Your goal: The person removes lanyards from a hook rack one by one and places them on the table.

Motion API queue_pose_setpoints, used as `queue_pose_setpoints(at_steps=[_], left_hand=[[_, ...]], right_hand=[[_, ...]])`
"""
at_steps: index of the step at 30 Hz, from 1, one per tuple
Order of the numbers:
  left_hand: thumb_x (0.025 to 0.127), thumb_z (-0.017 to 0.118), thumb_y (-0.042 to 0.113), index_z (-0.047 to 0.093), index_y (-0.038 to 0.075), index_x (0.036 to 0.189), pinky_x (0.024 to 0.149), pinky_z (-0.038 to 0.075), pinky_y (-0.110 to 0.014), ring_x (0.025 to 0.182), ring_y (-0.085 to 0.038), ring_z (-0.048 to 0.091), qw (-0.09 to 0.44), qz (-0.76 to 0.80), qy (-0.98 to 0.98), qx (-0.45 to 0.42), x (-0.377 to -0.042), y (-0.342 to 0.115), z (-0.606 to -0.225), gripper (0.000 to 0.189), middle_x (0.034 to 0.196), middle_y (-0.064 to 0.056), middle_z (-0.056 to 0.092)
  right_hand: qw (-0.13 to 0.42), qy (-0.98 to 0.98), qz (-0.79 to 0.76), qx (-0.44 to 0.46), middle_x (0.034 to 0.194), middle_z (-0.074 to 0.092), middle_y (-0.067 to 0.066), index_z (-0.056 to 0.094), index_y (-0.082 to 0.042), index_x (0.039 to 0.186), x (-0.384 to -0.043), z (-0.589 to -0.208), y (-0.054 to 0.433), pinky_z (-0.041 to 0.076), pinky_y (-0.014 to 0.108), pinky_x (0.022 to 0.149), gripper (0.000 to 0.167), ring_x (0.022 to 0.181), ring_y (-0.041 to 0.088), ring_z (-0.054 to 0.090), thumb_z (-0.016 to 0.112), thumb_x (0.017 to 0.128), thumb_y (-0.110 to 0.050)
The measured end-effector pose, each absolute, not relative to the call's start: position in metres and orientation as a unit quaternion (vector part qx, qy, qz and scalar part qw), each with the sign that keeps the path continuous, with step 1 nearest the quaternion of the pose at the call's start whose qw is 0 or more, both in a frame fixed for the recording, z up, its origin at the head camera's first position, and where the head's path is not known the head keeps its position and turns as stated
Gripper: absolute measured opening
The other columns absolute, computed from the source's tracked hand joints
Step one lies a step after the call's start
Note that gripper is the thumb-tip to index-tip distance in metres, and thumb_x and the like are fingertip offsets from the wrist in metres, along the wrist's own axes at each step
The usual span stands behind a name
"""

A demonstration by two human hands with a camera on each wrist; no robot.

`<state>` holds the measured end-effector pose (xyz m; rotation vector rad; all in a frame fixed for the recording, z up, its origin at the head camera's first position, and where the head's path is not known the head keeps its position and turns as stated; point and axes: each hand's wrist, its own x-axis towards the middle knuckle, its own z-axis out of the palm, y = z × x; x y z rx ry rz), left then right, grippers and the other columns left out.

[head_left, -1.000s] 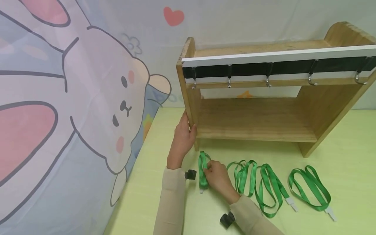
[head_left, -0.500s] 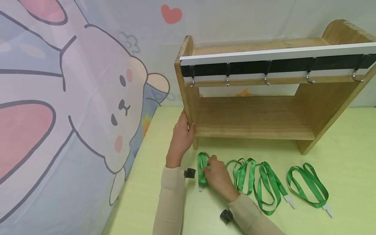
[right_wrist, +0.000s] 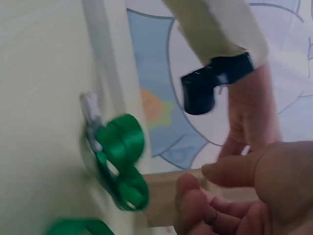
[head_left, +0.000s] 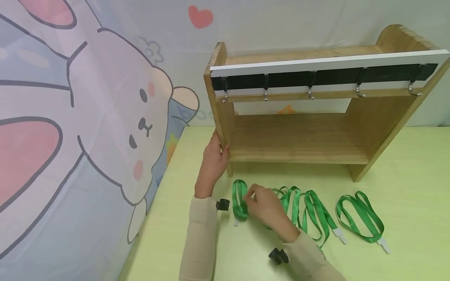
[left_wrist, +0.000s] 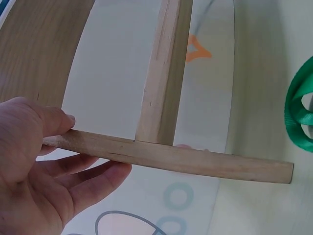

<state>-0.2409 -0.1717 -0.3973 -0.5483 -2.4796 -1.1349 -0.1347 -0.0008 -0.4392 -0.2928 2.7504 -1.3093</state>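
Observation:
My left hand [head_left: 213, 160] grips the left side panel of a wooden shelf [head_left: 299, 138]. In the left wrist view the thumb lies on one face of the wooden panel [left_wrist: 210, 160] and the fingers on the other. My right hand [head_left: 268, 207] is just right of the leftmost green lanyard [head_left: 240, 210], its fingers loosely bent. The right wrist view shows a gap between thumb and fingers, with nothing held; the looped lanyard [right_wrist: 122, 142] lies apart from them. More green lanyards [head_left: 318, 214] lie to the right, partly hidden behind this hand.
Several metal hooks [head_left: 310, 93] hang along a black and white strip [head_left: 288, 80] on the shelf's upper front. Another looped lanyard [head_left: 362, 218] with a white clip lies at the right of the pale green table [head_left: 415, 195]. A cartoon backdrop [head_left: 105, 97] stands left and behind.
My right hand has let go of the leftmost lanyard and moved slightly right of it. My left hand keeps its grip on the shelf. The head view has shifted a little.

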Motion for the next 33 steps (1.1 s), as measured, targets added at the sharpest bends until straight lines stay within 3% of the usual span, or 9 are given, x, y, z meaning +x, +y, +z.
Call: queue_pose_setpoints(at_steps=[9,20,23,27,32,33], left_hand=[[0.103,0.052,0.004,0.022,-0.004,0.156,0.084,0.059,-0.048,0.118,-0.043,0.059,0.172,-0.405,-0.879,-0.183,-0.241,-0.178,-0.401,0.061,0.137,-0.030,0.049],[0.102,0.053,0.004,0.022,-0.006,0.156,0.087,0.057,-0.049,0.119,-0.041,0.059,0.174,-0.402,-0.882,-0.174,-0.243,-0.182,-0.403,0.062,0.140,-0.029,0.049],[0.102,0.052,0.003,0.022,-0.008,0.155,0.091,0.055,-0.051,0.121,-0.043,0.057,0.176,-0.398,-0.882,-0.181,-0.245,-0.179,-0.403,0.062,0.141,-0.031,0.048],[0.102,0.051,0.003,0.021,-0.008,0.155,0.093,0.054,-0.052,0.123,-0.044,0.056,0.174,-0.396,-0.882,-0.188,-0.248,-0.172,-0.403,0.062,0.140,-0.031,0.048],[0.101,0.052,0.007,0.022,-0.008,0.155,0.097,0.052,-0.052,0.123,-0.042,0.056,0.158,-0.380,-0.895,-0.172,-0.245,-0.168,-0.403,0.063,0.139,-0.030,0.049],[0.102,0.052,0.008,0.022,-0.008,0.155,0.097,0.051,-0.052,0.123,-0.042,0.056,0.153,-0.374,-0.900,-0.165,-0.244,-0.168,-0.403,0.064,0.139,-0.030,0.049]], right_hand=[[-0.024,0.895,-0.404,-0.189,0.065,0.059,-0.007,0.068,-0.006,0.098,-0.130,-0.409,0.028,0.046,0.028,0.052,0.010,0.052,0.006,0.050,0.065,0.099,-0.016],[-0.087,0.903,-0.378,-0.185,0.071,0.062,-0.004,0.070,-0.004,0.100,-0.140,-0.400,0.070,0.041,0.028,0.050,0.014,0.052,0.008,0.047,0.062,0.101,-0.016],[-0.107,0.907,-0.363,-0.183,0.079,0.068,0.000,0.070,-0.004,0.102,-0.141,-0.404,0.085,0.047,0.031,0.056,0.013,0.061,0.013,0.058,0.062,0.101,-0.014],[-0.131,0.912,-0.347,-0.177,0.091,0.073,0.009,0.069,-0.002,0.106,-0.140,-0.407,0.106,0.054,0.043,0.067,0.016,0.079,0.027,0.068,0.062,0.101,-0.015],[-0.152,0.914,-0.340,-0.159,0.106,0.071,0.022,0.067,0.002,0.113,-0.135,-0.412,0.132,0.052,0.059,0.078,0.023,0.095,0.042,0.067,0.064,0.100,-0.016],[-0.158,0.915,-0.337,-0.158,0.109,0.070,0.023,0.066,0.003,0.115,-0.134,-0.414,0.136,0.052,0.059,0.078,0.025,0.088,0.042,0.067,0.064,0.099,-0.016]])
